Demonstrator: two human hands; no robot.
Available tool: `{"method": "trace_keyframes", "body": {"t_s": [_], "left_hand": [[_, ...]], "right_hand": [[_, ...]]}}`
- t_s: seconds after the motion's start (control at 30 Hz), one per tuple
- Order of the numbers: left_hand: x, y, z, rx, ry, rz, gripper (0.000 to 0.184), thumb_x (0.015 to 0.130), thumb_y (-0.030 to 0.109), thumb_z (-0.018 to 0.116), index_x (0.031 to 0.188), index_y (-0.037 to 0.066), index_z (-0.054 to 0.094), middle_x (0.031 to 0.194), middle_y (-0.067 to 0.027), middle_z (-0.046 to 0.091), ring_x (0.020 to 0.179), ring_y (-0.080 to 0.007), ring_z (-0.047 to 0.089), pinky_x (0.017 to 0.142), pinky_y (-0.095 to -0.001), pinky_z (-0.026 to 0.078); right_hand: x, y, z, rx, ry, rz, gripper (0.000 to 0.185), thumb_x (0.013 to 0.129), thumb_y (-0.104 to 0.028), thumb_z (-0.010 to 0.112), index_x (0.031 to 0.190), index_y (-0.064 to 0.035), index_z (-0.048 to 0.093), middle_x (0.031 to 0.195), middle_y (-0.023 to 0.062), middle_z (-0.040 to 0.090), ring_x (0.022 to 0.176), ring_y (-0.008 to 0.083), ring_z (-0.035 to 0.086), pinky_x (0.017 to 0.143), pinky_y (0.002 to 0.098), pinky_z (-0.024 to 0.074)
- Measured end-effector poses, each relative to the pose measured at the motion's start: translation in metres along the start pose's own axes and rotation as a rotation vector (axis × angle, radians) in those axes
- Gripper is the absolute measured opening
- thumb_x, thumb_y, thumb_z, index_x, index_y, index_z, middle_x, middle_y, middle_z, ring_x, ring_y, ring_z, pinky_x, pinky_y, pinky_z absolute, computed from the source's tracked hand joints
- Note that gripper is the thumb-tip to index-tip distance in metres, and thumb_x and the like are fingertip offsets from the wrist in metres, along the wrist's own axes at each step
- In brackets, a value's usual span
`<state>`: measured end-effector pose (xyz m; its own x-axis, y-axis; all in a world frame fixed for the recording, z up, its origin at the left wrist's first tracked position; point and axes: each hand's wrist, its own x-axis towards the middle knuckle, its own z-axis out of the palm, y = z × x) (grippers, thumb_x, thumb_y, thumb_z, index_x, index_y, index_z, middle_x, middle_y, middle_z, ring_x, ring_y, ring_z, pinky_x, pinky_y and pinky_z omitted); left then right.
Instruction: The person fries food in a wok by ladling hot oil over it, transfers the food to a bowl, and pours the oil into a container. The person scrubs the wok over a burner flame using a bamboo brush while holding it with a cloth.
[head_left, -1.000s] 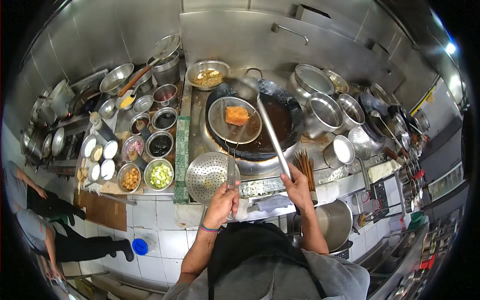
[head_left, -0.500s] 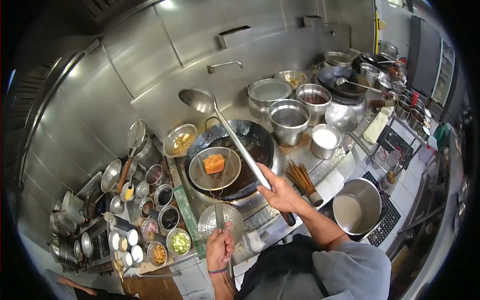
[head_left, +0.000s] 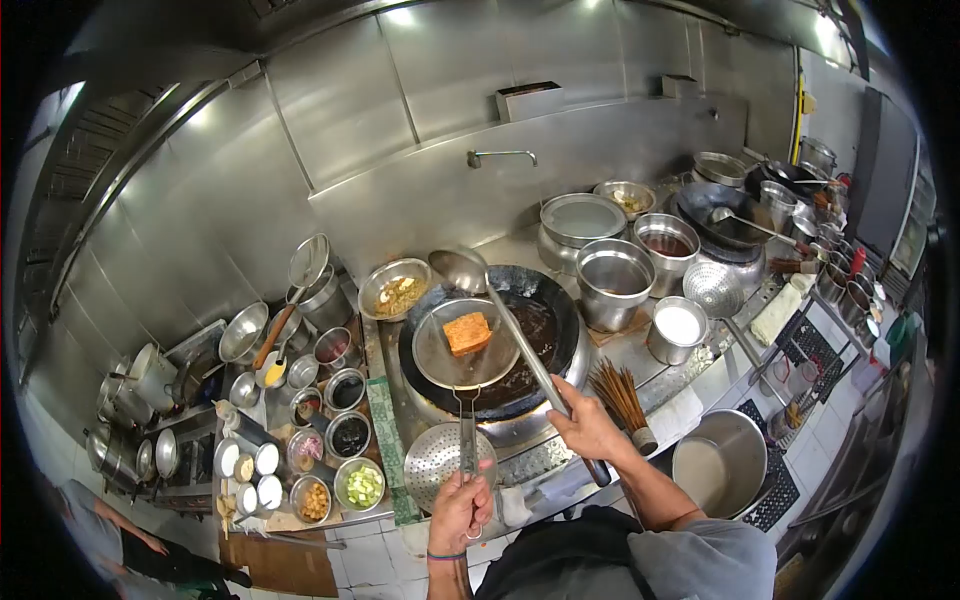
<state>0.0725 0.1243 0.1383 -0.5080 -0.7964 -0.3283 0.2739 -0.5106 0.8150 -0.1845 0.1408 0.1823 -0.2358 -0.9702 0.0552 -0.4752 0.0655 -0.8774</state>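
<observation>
My left hand (head_left: pixel 462 512) is closed round the handle of a fine mesh strainer (head_left: pixel 432 348), which is over the left part of a black wok (head_left: pixel 568 320). A golden-orange block of food (head_left: pixel 467 334) lies in the mesh. My right hand (head_left: pixel 590 428) grips the handle of a large metal ladle (head_left: pixel 461 268); the handle crosses above the wok and the bowl is at the strainer's far edge. Dark liquid (head_left: pixel 541 335) shows in the wok. Below the strainer, close to my left hand, is a perforated skimmer (head_left: pixel 432 468).
Left of the wok are a bowl of yellowish food (head_left: pixel 397 290), a bowl of chopped green pieces (head_left: pixel 360 484) and several seasoning cups. On the right are steel pots (head_left: pixel 613 290), a bamboo brush (head_left: pixel 620 398) and a deep pot (head_left: pixel 718 465). Another person (head_left: pixel 115 535) stands lower left.
The ladle's bowl has come down nearer the strainer. My view has shifted, so the scene appears further right. Both hands keep their holds, and the food block remains in the mesh.
</observation>
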Motion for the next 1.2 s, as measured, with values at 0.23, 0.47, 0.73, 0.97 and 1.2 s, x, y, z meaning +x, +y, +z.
{"method": "trace_keyframes", "body": {"t_s": [0.23,0.47,0.73,0.97,1.2], "left_hand": [[-0.002,0.006,0.009,0.016,-0.001,-0.016,0.029,0.1,0.014,0.05,0.128,0.005,0.054,0.067,0.0003,0.044,0.045,-0.0084,0.042,0.033,-0.0225,0.026],[-0.009,0.005,0.009,-0.016,-0.042,0.014,0.029,0.101,0.013,0.05,0.129,0.005,0.053,0.067,0.0002,0.044,0.045,-0.0084,0.041,0.033,-0.0225,0.026],[-0.01,-0.012,-0.002,-0.005,-0.021,-0.046,0.029,0.101,0.014,0.052,0.129,0.006,0.054,0.068,0.0005,0.044,0.046,-0.0071,0.042,0.032,-0.0215,0.024],[-0.013,-0.001,0.022,0.111,0.0,-0.031,0.031,0.1,0.014,0.052,0.13,0.004,0.052,0.068,0.0009,0.044,0.047,-0.0078,0.043,0.033,-0.022,0.026],[0.007,-0.005,0.045,0.124,-0.113,-0.026,0.03,0.1,0.012,0.05,0.128,0.003,0.05,0.067,-0.0003,0.045,0.047,-0.0084,0.043,0.035,-0.0228,0.027]], "right_hand": [[0.02,0.038,0.017,-0.019,0.296,-0.349,0.059,0.088,-0.006,0.064,0.142,0.0024,0.042,0.092,0.0288,0.066,0.08,0.0362,0.07,0.073,0.0406,0.0529],[0.007,0.055,0.027,-0.03,0.102,-0.027,0.056,0.089,-0.014,0.06,0.139,0.0046,0.043,0.096,0.0352,0.065,0.096,0.048,0.066,0.082,0.0472,0.0525],[0.014,0.055,0.02,0.034,0.3,-0.024,0.05,0.086,-0.011,0.064,0.134,0.0008,0.052,0.087,0.018,0.067,0.073,0.0182,0.062,0.069,0.0339,0.0508],[0.009,0.054,0.009,0.107,0.375,-0.066,0.051,0.088,-0.01,0.065,0.134,0.0062,0.051,0.09,0.0141,0.069,0.075,0.0181,0.063,0.07,0.0304,0.0504],[-0.021,0.071,-0.005,1.127,-0.151,0.342,0.01,0.094,-0.011,0.059,0.102,-0.0062,0.054,0.071,-0.0013,0.051,0.044,0.0058,0.045,0.035,0.025,0.0376]]}}
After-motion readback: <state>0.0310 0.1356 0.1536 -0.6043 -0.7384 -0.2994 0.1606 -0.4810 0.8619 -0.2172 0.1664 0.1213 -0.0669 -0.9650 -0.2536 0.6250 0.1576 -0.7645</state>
